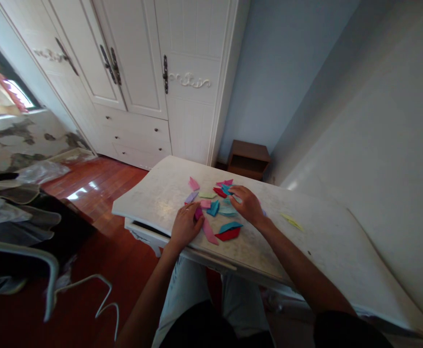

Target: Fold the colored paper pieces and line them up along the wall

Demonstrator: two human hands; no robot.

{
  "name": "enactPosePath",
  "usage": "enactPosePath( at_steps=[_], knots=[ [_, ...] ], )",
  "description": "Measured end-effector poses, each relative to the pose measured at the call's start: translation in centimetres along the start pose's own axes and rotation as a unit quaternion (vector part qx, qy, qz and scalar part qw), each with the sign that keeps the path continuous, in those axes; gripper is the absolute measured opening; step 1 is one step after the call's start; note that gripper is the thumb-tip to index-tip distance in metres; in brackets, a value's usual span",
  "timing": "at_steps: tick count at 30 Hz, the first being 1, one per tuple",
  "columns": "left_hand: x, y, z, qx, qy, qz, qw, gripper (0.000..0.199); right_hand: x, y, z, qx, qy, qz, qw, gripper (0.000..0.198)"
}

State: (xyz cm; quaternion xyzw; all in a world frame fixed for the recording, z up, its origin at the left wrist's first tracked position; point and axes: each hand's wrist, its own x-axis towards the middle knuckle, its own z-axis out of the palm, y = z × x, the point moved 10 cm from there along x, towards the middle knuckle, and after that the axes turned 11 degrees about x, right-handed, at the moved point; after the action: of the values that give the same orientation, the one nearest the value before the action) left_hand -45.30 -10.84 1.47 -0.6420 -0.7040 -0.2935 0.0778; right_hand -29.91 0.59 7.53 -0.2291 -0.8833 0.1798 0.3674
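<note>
My left hand (186,225) rests at the near left of the paper pieces, thumb and fingers around a magenta folded paper (198,213). A long pink strip (209,232) runs out beside its thumb. My right hand (246,205) reaches in from the right, fingers bent and thumb apart, its fingertips at a small blue folded paper (226,189). Between the hands lie a pink folded piece (205,204), a blue one (213,208) and a light teal one (227,210). Closer to me sits a red and blue folded piece (229,232).
The pieces lie on a white table (153,193). A yellow folded strip (291,221) is at the right, a pink piece (194,183) at the back. Beyond stand a white wardrobe (135,87) and a brown cabinet (249,152). A white metal frame (51,270) is at the left.
</note>
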Motion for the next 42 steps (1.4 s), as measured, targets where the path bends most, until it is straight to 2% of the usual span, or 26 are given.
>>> enactPosePath(
  at_steps=[3,6,10,14,16,18,21,26,35,42],
  knots=[
    [0.1,0.1,-0.3,-0.003,0.005,0.0,1.0,0.044,-1.1,0.7,-0.1,0.014,0.004,0.019,1.0,0.024],
    [0.0,0.2,-0.5,-0.006,0.014,0.002,1.0,0.043,-1.8,1.2,-0.4,0.082,0.033,0.048,0.995,0.023],
    [0.0,0.2,-0.6,-0.005,0.02,0.0,1.0,0.041,-2.3,2.6,-1.5,0.176,0.101,0.123,0.971,0.026],
    [0.0,0.1,-0.5,-0.007,0.016,-0.002,1.0,0.04,-2.6,4.0,-2.0,0.233,0.139,0.181,0.945,0.03],
    [0.0,0.1,-0.5,-0.008,0.017,0.0,1.0,0.04,-2.8,4.6,-2.4,0.241,0.158,0.19,0.938,0.032],
    [0.0,0.1,-0.5,-0.008,0.022,0.002,1.0,0.039,-2.9,4.7,-2.8,0.228,0.169,0.176,0.943,0.033],
    [-0.1,0.1,-0.7,-0.006,0.037,0.001,0.999,0.038,-2.7,4.3,-2.7,0.186,0.148,0.133,0.962,0.031],
    [-0.2,-0.2,-1.0,0.006,0.058,-0.011,0.998,0.035,-2.4,3.9,-0.6,0.087,0.06,0.071,0.992,0.026],
    [-0.4,-1.0,-1.4,0.031,0.08,-0.06,0.995,0.031,-2.5,4.6,2.4,0.027,-0.041,0.041,0.998,0.038],
    [-0.9,-2.2,-2.2,0.007,0.121,-0.105,0.987,0.029,-1.5,4.1,2.6,0.032,-0.038,0.038,0.998,0.042]
  ],
)
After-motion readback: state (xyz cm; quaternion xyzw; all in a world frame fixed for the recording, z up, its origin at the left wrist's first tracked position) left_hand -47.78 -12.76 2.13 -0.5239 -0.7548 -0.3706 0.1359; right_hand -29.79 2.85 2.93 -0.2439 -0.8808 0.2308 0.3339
